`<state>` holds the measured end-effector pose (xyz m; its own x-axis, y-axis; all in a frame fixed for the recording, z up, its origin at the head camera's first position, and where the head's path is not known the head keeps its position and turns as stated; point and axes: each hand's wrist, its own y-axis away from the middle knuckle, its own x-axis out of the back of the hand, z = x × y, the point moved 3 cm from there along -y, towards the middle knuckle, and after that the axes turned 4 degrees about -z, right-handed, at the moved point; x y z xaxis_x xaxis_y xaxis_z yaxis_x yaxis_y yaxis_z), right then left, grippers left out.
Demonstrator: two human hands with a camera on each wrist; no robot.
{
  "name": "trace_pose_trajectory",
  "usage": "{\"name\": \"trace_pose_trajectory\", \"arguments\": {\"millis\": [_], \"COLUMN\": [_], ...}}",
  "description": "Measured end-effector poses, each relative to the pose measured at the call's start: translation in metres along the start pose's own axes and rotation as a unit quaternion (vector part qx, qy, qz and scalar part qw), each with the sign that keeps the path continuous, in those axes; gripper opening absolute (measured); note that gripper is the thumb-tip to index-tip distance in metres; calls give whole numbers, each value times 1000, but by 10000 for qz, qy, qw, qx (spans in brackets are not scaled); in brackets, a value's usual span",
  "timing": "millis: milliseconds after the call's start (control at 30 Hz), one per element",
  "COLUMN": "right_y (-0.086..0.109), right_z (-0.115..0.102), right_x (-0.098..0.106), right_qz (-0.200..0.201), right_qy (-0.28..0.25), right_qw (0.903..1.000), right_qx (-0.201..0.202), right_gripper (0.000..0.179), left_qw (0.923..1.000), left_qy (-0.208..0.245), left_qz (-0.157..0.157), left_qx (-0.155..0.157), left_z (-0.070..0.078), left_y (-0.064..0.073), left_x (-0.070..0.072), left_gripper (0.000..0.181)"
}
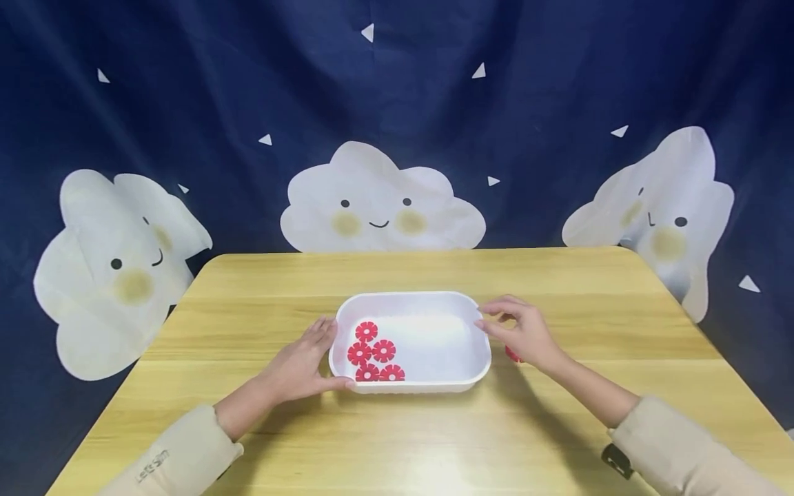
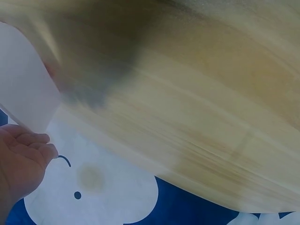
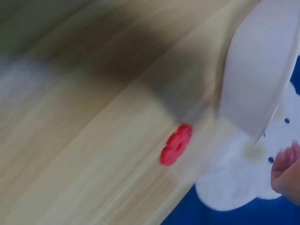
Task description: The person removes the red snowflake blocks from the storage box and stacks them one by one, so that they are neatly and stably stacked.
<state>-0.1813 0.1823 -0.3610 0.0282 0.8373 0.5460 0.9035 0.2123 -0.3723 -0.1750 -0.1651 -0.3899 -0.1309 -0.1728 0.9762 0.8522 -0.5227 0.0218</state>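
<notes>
A white rectangular tray [image 1: 434, 387] with rounded corners stands on the table. Several red flower-shaped discs, notched round the edge and holed in the centre, lie in its left half; one red disc [image 1: 383, 350] is near the middle of that group. My left hand [image 1: 302, 363] holds the tray's left end, thumb at the front corner and fingers along the side. At the right rim is my right hand [image 1: 524, 329], thumb and forefinger apart with nothing visible between them. Below that hand another red disc [image 3: 176, 145] lies on the table, partly hidden by it in the head view.
The wood-grain table [image 1: 422, 441] has rounded far corners. Behind it hangs a dark blue curtain [image 1: 422, 83] printed with white smiling clouds and small triangles. Beige sleeves cover both forearms.
</notes>
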Motion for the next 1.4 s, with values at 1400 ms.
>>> {"name": "trace_pose_trajectory", "arguments": {"millis": [1400], "right_y": [-49], "right_z": [-15], "right_x": [-142], "right_qz": [-1913], "right_qy": [-13], "right_qw": [9811], "right_qx": [-288], "right_gripper": [24], "left_qw": [9998], "left_qy": [-95], "left_qz": [80], "left_qx": [-129], "left_z": [-1], "left_y": [-1], "left_x": [4], "left_gripper": [103]}}
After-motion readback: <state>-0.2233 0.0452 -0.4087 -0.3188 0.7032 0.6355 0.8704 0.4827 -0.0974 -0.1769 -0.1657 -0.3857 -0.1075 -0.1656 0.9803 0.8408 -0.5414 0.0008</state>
